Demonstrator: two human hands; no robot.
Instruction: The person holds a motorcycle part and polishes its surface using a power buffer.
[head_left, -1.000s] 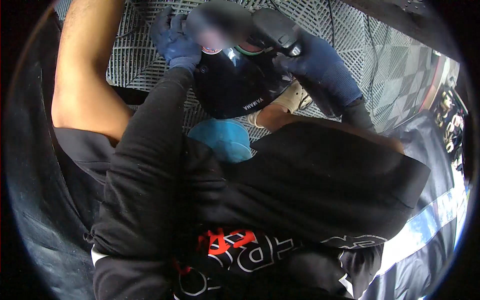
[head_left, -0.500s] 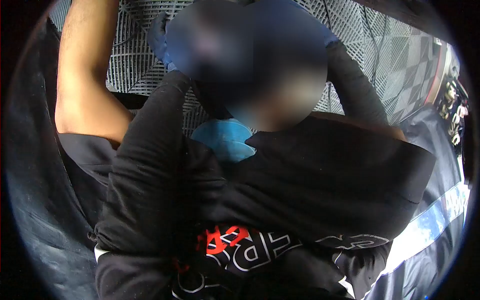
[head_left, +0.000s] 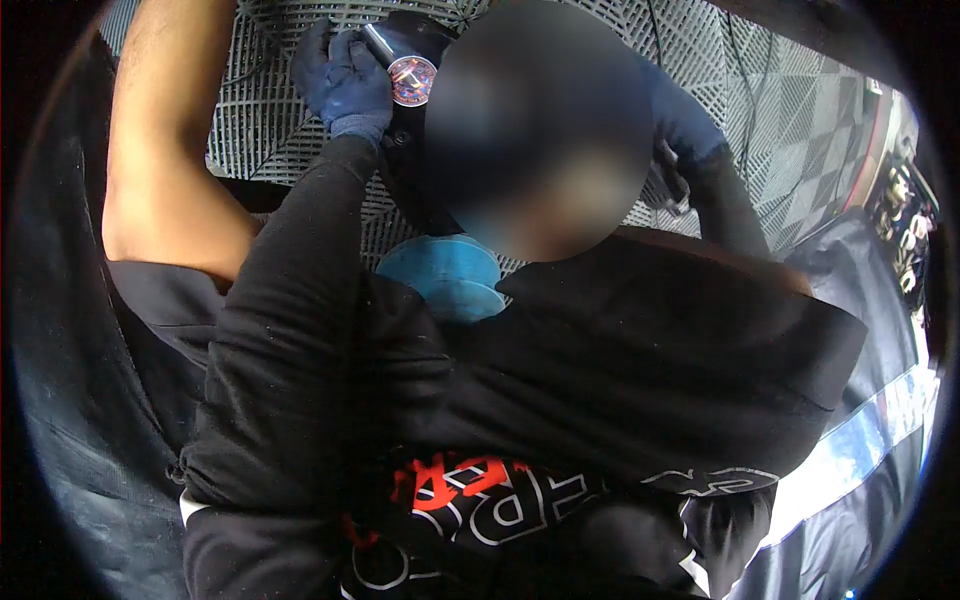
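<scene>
My left hand [head_left: 352,88], in a dark blue glove, has its fingers curled at the left side of a black device with a round, colourful label [head_left: 413,80]. A shiny dark cylindrical part sits just above that label. My right hand [head_left: 690,122], also gloved, shows only in part beside the blurred patch, and its fingers are hidden. Below it is a greyish object [head_left: 668,185] whose kind I cannot make out. Lower in the middle, a light blue disc-shaped thing [head_left: 440,272] lies against black cloth. The blur hides most of what lies between both hands.
Grey slatted floor tiles [head_left: 262,125] lie below, with thin dark cables at the upper right. A bare arm [head_left: 165,150] reaches up on the left. Black printed clothing [head_left: 640,350] fills the middle. Dark sheeting [head_left: 80,400] hangs at the left, and small items hang far right.
The blurred patch has shrunk on the left, so my left hand and the labelled black device now show. More of my right glove and the greyish object is visible.
</scene>
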